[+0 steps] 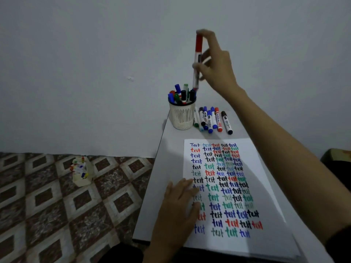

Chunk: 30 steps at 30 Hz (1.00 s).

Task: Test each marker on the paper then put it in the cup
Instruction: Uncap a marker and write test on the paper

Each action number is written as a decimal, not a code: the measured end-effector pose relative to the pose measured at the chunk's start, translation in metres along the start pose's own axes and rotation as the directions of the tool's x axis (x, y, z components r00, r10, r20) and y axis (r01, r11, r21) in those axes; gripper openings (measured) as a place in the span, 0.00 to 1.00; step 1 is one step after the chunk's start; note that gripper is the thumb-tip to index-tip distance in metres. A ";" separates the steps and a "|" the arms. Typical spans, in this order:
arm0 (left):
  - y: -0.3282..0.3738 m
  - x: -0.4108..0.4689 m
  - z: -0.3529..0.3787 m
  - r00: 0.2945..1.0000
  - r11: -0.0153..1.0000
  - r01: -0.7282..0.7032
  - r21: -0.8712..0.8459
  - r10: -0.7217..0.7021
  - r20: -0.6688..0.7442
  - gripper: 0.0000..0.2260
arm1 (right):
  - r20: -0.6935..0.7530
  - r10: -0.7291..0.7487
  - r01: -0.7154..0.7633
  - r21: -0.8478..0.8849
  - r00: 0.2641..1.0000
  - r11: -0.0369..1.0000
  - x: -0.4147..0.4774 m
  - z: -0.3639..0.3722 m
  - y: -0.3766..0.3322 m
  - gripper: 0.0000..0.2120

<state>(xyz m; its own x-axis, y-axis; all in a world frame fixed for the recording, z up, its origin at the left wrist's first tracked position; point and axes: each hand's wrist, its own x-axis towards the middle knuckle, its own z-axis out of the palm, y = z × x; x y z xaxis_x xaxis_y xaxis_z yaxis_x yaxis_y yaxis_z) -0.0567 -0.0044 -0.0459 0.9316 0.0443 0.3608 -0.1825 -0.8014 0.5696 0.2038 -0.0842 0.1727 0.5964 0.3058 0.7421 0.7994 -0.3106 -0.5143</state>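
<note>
- Marker, red-capped, stands nearly upright in the air directly over the cup, its lower end just at the tops of the markers already in the cup.
- The right hand pinches its barrel between thumb and fingers, with one fingertip up at the cap end.
- The left hand lies flat with straight fingers on the left edge of the paper, pressing it to the bench.
- Handling, as a judgement: it looks light, stiff and smooth-sided, so a mid-barrel pinch steadies it. The cap could pull off if gripped alone. The crowded cup calls for steering the end into a gap.
- Counts: one cup, one sheet of paper filled with rows of "test" in black, blue, red and green.
- About seven caps show in the cup; some hide behind others, so this is not sure.
- About eight loose markers lie side by side just right of the cup, touching or overlapping.
- One small box of coloured things stands on the floor, too blurred to count.
</note>
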 end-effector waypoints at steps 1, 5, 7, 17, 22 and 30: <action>0.000 0.000 0.001 1.000 1.000 -0.003 -0.002 0.003 -0.006 0.19 | -0.070 -0.010 0.009 -0.022 0.997 1.000 0.009 0.009 0.003 0.32; 0.002 -0.001 0.000 1.000 1.000 -0.007 0.013 0.007 -0.008 0.19 | -0.105 0.029 -0.052 -0.224 0.994 0.973 0.009 0.040 0.027 0.29; 0.002 0.000 -0.001 1.000 1.000 0.000 0.010 0.000 -0.005 0.19 | -0.009 0.074 -0.074 -0.304 0.997 0.950 -0.003 0.053 0.042 0.26; 0.005 -0.002 -0.003 1.000 1.000 0.020 0.000 -0.020 0.013 0.20 | 0.029 0.136 -0.126 -0.240 0.990 0.963 -0.032 0.048 0.074 0.18; 0.005 -0.001 -0.002 1.000 1.000 0.010 -0.002 -0.010 0.007 0.19 | 0.100 0.564 -0.497 -0.365 0.820 0.787 -0.077 0.010 0.137 0.19; 0.003 -0.002 0.000 1.000 1.000 -0.016 -0.004 0.016 -0.024 0.19 | 0.179 0.610 -0.458 -0.508 0.772 0.729 -0.134 -0.007 0.162 0.13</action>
<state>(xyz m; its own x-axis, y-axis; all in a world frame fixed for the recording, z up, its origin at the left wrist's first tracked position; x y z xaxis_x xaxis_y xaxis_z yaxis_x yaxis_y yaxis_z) -0.0588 -0.0069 -0.0446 0.9207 0.0458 0.3875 -0.1986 -0.7998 0.5664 0.2532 -0.1815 -0.0076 0.9610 0.2081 0.1822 0.2726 -0.8242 -0.4964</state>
